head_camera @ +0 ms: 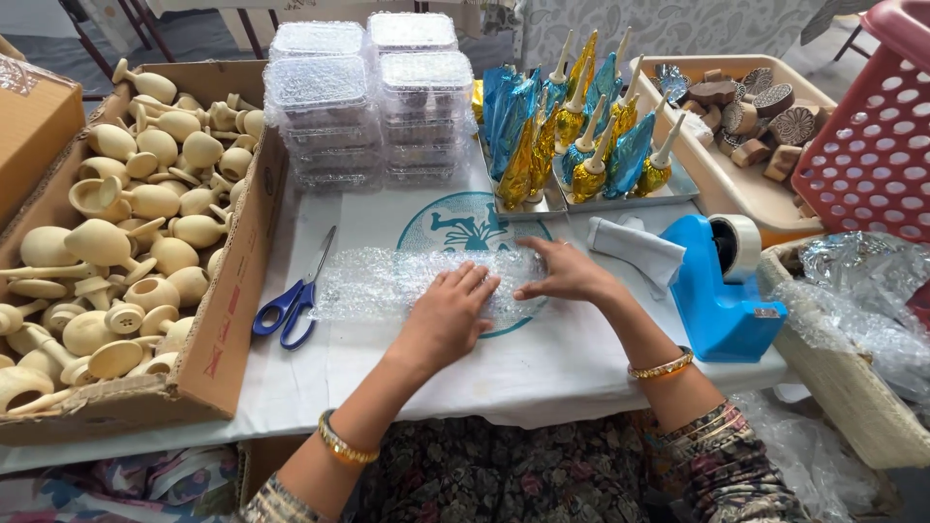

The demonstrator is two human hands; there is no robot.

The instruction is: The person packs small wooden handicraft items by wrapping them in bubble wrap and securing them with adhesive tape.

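Two bare hands rest on a sheet of bubble wrap (387, 283) spread flat on the white table cover (542, 358), over a round teal emblem printed there. Largest nearby is the cardboard box (232, 291) at the left, filled with unpainted wooden pieces (145, 232). At the right edge stands a red plastic basket (872, 145), and beyond the sheet are stacked clear plastic containers (368, 97) and a tray of items wrapped in blue and gold foil (581, 136). The sheet itself lies with its long axis running left to right across the table, one short end pointing toward the blue-handled scissors (291, 305), the other toward the blue tape dispenser (722, 291). The left hand (450, 315) lies palm down on the sheet's near right portion, fingers extended and lightly spread, gripping nothing. The right hand (572, 273) presses on the sheet's right end, fingers extended and pointing left, likewise unclenched. A folded white cloth (635, 250) lies just beside the right hand.
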